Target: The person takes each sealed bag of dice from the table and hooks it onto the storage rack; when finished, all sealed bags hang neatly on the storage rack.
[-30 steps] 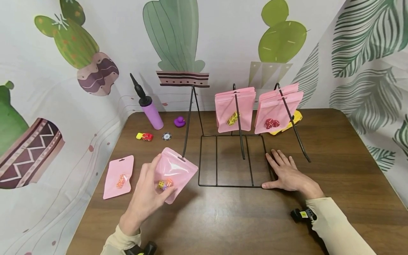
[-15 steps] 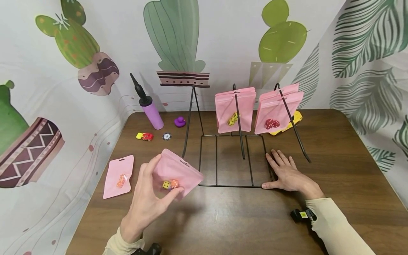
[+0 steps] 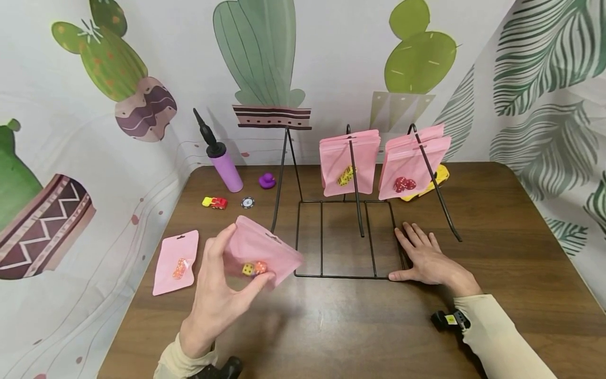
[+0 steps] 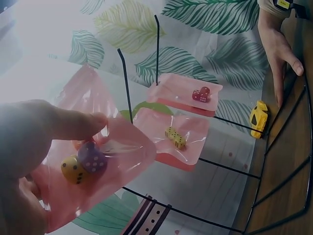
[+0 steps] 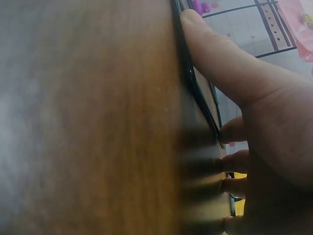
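Observation:
My left hand [image 3: 215,295] pinches a pink zip bag [image 3: 260,247] between thumb and fingers, tilted in the air by the left prong of a black wire rack [image 3: 322,239]. Through its film the left wrist view shows a purple die [image 4: 92,157] and a yellow die [image 4: 72,170], plus part of an orange one. Fingers spread, my right hand [image 3: 426,260] rests on the table against the right side of the rack's base. On the middle prong hang pink bags [image 3: 338,152], the front one with yellow dice; bags on the right prong [image 3: 412,163] show red dice.
Another pink bag [image 3: 172,255] with orange dice lies at the table's left. Behind are a purple pump [image 3: 227,171], a purple duck [image 3: 267,181], a toy car [image 3: 218,203] and a poker chip [image 3: 248,202]. A yellow toy car [image 3: 440,176] sits behind the right bags.
My left hand has turned the bag and shifted it slightly right, so its hang hole now sits just right of the left prong's tip. The right hand has stayed still.

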The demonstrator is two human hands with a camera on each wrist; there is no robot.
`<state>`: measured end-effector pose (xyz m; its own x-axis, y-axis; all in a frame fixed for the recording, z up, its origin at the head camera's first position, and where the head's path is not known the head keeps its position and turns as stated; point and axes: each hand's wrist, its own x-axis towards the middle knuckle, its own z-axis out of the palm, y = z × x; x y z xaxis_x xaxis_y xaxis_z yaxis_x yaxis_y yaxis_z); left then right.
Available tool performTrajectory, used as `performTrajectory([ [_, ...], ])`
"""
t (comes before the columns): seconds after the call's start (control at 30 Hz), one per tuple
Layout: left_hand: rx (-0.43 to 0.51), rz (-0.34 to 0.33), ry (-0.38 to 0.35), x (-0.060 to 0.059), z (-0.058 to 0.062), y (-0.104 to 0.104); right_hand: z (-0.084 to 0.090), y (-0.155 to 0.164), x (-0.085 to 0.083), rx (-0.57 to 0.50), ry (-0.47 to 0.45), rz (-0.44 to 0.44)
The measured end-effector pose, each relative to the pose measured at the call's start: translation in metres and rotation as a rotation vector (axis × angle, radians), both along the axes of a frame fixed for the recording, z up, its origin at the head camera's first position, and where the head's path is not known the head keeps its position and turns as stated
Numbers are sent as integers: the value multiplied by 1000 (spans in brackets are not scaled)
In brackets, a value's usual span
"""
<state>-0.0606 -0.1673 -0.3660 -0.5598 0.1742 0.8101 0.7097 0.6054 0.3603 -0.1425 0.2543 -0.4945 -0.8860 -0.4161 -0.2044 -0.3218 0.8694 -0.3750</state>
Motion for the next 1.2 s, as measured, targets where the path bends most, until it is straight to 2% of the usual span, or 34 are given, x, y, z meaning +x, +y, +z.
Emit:
performTrajectory([
  [0.23,13,57,-65,-3,-3,0,-1,-1,0,-16,12,2],
  [0.57,29,48,-88,-4,-9,-1,0,-1,0,-11,-7,1],
  [0.83,65,77,-126,-9,-13,5,1,0,0,-9,2,3],
  [1.0,132,112,-186,-28,-19,18,2,1,-1,-12,2,6],
  [1.2,189,149,-183,-68,-22,35,0,0,0,-18,-4,11],
])
